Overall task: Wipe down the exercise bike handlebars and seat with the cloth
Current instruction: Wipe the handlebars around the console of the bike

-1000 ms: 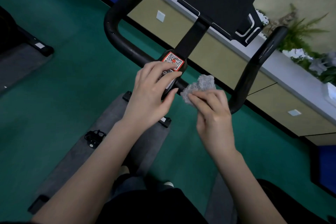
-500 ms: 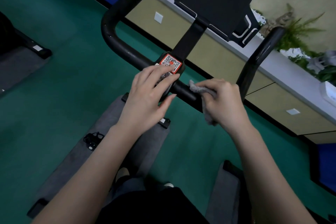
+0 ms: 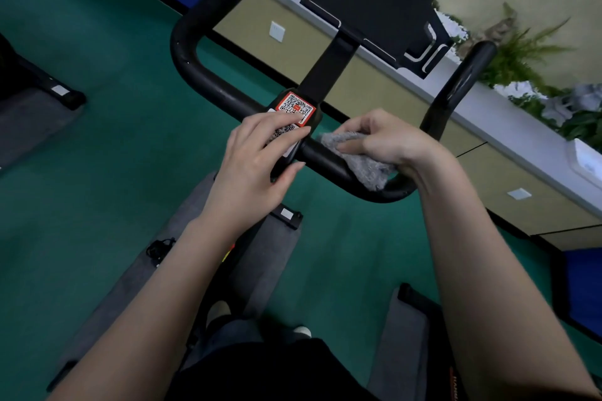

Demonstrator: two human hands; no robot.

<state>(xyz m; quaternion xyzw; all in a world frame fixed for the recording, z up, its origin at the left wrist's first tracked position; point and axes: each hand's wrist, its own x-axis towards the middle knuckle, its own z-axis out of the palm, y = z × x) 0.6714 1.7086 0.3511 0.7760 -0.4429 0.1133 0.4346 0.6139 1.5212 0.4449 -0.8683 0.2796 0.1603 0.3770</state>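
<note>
step: wiping handlebars (image 3: 208, 75), mid-frame; seat unseen.
right hand (image 3: 387, 140): grip clenched on cloth (image 3: 368, 169), wrapped over bar.
left hand (image 3: 260, 159): grip released, flat on QR sticker (image 3: 294, 106).
next: likely slide cloth toward frame-right bend.

Gym/fitness rm, exercise bike handlebars (image 3: 325, 160), green floor (image 3: 114, 140), grey equip mats (image 3: 29, 120)

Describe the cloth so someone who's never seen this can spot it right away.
Find the black handlebars of the exercise bike and the red QR sticker at their centre. Just right of it, on the crossbar, the right hand grips the grey cloth around the tube. It is the only fuzzy, pale thing on the glossy black bar.
</note>
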